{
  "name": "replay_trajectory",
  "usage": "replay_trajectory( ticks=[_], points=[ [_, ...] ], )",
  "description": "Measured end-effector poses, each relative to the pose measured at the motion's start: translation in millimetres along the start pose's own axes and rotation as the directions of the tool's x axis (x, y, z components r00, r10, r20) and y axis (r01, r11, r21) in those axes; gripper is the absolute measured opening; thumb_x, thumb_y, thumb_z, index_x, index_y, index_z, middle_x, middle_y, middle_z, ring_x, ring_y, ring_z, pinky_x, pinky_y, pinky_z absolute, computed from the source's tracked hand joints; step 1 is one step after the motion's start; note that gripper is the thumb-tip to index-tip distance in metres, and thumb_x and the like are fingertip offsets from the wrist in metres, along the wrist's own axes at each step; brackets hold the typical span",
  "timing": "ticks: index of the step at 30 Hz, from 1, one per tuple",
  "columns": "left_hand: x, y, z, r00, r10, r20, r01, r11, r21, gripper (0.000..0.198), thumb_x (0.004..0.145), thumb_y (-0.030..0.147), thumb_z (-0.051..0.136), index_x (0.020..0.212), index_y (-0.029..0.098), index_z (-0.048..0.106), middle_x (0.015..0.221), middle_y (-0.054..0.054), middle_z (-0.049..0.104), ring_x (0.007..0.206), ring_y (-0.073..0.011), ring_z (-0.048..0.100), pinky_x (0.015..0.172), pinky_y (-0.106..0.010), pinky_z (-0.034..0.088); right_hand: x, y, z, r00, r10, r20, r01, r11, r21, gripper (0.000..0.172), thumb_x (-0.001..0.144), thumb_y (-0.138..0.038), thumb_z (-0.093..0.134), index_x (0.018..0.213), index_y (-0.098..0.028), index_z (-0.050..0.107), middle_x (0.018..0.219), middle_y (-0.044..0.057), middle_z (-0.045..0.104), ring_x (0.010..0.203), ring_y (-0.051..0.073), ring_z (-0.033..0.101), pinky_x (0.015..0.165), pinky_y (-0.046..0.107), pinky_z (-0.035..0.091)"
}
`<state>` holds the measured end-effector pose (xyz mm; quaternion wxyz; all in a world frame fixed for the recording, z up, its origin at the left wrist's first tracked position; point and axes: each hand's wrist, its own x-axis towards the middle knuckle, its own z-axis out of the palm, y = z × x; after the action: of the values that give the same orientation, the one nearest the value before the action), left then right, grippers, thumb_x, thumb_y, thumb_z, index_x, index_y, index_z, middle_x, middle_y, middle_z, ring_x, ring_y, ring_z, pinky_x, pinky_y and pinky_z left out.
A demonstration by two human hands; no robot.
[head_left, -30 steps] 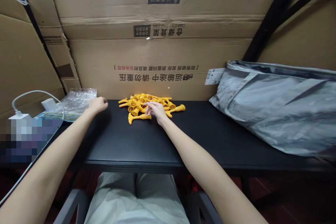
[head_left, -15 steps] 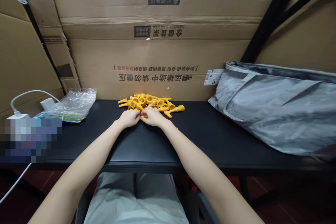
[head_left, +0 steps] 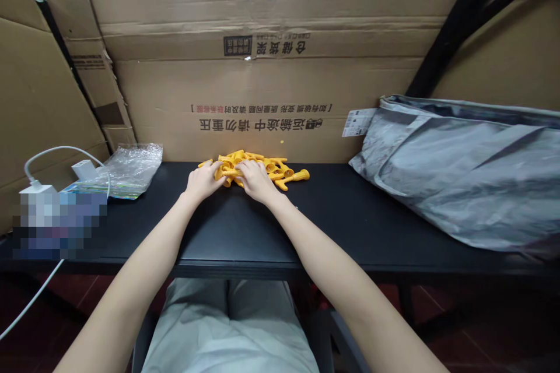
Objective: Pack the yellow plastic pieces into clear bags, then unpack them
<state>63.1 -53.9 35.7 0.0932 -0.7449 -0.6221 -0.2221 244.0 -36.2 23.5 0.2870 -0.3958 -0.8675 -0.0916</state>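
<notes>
Several yellow plastic pieces with cup-like ends and forked tips (head_left: 301, 175) lie heaped on the black table (head_left: 245, 233), against the cardboard. My left hand (head_left: 203, 180) is at the heap's left front, its fingers closed around a yellow piece. Just to the right, my right hand (head_left: 257, 180) has its fingers bent over the same part of the heap, on a yellow piece. The fingertips partly hide what they hold. A small gap separates the two hands.
A grey fabric bag (head_left: 455, 175) lies on the table at the right. Clear plastic packaging (head_left: 135, 169), a white charger (head_left: 39, 201) and its cable are at the left. Cardboard (head_left: 262, 81) stands along the back edge.
My hands were together at the front of the heap. They have moved apart and slightly farther onto it, with a yellow piece now visible between them. The view has tilted slightly.
</notes>
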Motion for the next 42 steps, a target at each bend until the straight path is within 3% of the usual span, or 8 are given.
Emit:
replay_trajectory(
  ticks=[7, 17, 27, 38, 42],
  points=[
    [-2, 7, -1.6, 0.995, -0.058, -0.076, 0.053, 0.997, -0.056, 0.037, 0.084, 0.037, 0.052, 0.119, 0.027, 0.056, 0.114, -0.005, 0.065, 0.100, -0.0213, 0.062, 0.079, -0.027, 0.046, -1, 1, 1, 0.995, 0.011, -0.097, -0.007, 0.999, 0.046, 0.037, 0.090, -0.024, 0.044, 0.126, -0.015, 0.050, 0.123, 0.016, 0.058, 0.117, 0.028, 0.048, 0.099, 0.045, 0.030],
    [-3, 8, -1.4, 0.992, -0.049, -0.115, 0.037, 0.994, -0.098, 0.037, 0.084, 0.033, 0.052, 0.120, 0.024, 0.055, 0.120, -0.007, 0.061, 0.106, -0.0225, 0.060, 0.079, -0.027, 0.046, 1, 1, 4, 0.997, 0.039, -0.070, -0.040, 0.999, -0.019, 0.040, 0.092, -0.020, 0.038, 0.131, -0.016, 0.048, 0.124, 0.016, 0.058, 0.119, 0.028, 0.047, 0.105, 0.049, 0.025],
    [-6, 17, 3.4, 0.994, 0.019, -0.105, -0.021, 1.000, -0.017, 0.037, 0.084, 0.032, 0.049, 0.120, 0.024, 0.053, 0.116, -0.006, 0.060, 0.096, -0.0220, 0.063, 0.071, -0.027, 0.048, 0, 6, 3, 0.996, 0.089, 0.006, -0.089, 0.994, -0.071, 0.029, 0.089, -0.017, 0.046, 0.115, -0.013, 0.057, 0.115, 0.017, 0.062, 0.113, 0.028, 0.051, 0.103, 0.052, 0.026],
    [-3, 10, 10.1, 0.994, 0.021, -0.110, -0.035, 0.991, -0.130, 0.040, 0.078, 0.027, 0.058, 0.117, 0.024, 0.054, 0.116, -0.005, 0.063, 0.101, -0.0209, 0.061, 0.080, -0.028, 0.048, 0, 0, -8, 0.997, 0.074, -0.031, -0.077, 0.991, -0.112, 0.020, 0.083, -0.011, 0.050, 0.102, -0.014, 0.056, 0.107, 0.015, 0.063, 0.107, 0.027, 0.054, 0.100, 0.048, 0.028],
    [-3, 8, 10.8, 0.996, -0.001, -0.091, -0.013, 0.987, -0.158, 0.040, 0.077, 0.029, 0.058, 0.116, 0.025, 0.055, 0.113, -0.004, 0.065, 0.100, -0.0211, 0.062, 0.080, -0.028, 0.048, 1, 2, -6, 0.995, 0.104, 0.006, -0.103, 0.991, -0.090, 0.021, 0.083, -0.012, 0.051, 0.104, -0.013, 0.056, 0.106, 0.016, 0.064, 0.106, 0.027, 0.055, 0.099, 0.046, 0.031]
  ],
)
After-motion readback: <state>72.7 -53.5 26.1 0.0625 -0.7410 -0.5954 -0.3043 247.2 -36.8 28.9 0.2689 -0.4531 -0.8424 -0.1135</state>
